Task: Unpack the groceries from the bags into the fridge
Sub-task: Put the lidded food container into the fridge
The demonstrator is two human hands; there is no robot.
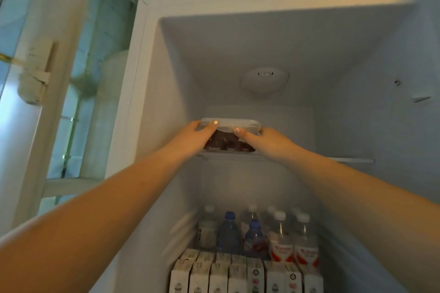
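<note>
A clear plastic container (229, 137) with a pale lid and dark red food inside sits at the front of the fridge's top shelf (350, 160). My left hand (196, 137) grips its left end, thumb on the lid's edge. My right hand (259, 140) grips its right end, thumb on the lid too. Both arms reach up into the open fridge (357, 54). The fingers behind the container are hidden.
On the shelf below stand several water bottles (281, 238), some with blue caps, and in front of them several white cartons (238, 273). A round light housing (264, 79) hangs at the fridge ceiling. A window with a white frame (59, 102) lies to the left.
</note>
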